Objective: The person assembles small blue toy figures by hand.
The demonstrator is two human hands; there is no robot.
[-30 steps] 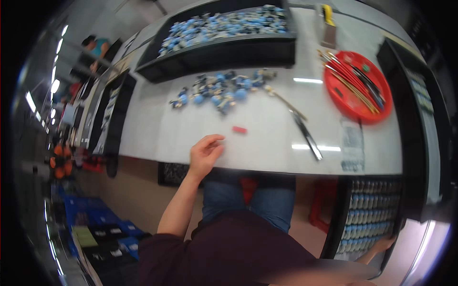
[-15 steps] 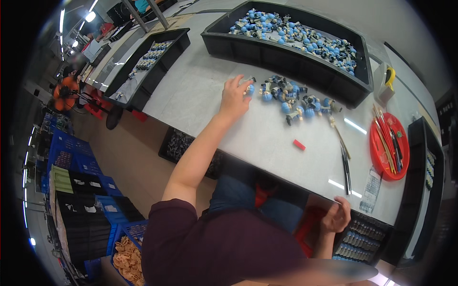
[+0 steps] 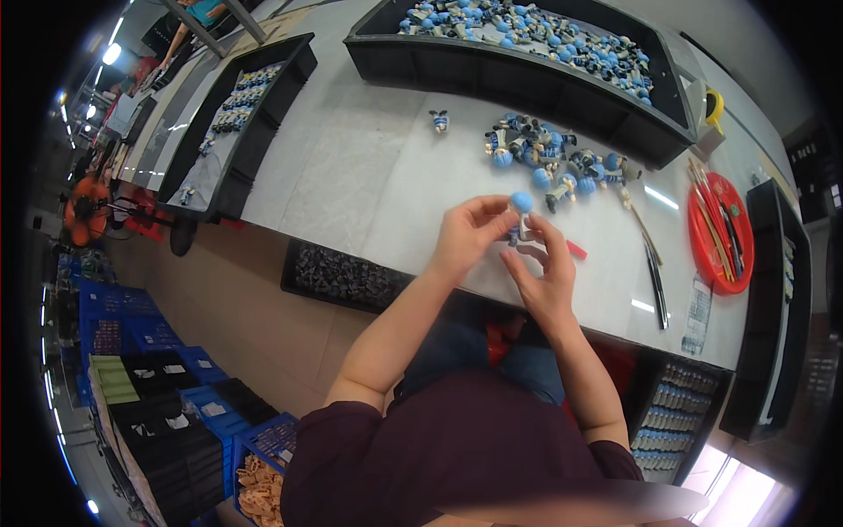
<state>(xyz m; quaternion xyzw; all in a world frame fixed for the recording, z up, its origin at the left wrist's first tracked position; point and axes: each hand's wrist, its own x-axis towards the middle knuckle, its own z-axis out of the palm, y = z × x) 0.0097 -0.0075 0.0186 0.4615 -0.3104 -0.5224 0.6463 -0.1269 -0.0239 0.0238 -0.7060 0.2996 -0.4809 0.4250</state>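
Observation:
In front of my body, above the table's near part, a small figurine (image 3: pixel 520 204) with a round blue top stands upright in my left hand (image 3: pixel 465 237). The left thumb and fingers pinch it from its left side. My right hand (image 3: pixel 549 268) has come close on the other side, fingers curved and thumb apart from them. Its fingertips are at the figurine's right side; whether they press on it I cannot tell. Beyond both hands lies a loose pile of similar figurines (image 3: pixel 540 145). A single figurine (image 3: pixel 439 121) lies apart, left of the pile.
A large black bin (image 3: pixel 518 75) full of figurines stands at the back. At the left is a black tray (image 3: pixel 263 145) with figurines in rows. Right of the hands are a red stick (image 3: pixel 576 250), a black pen (image 3: pixel 656 285) and a red dish (image 3: pixel 742 211) of brushes.
My left hand has drawn back from beside the pile toward my body, bringing a figurine. My right hand has risen from the table's front edge to meet it. The view has shifted slightly.

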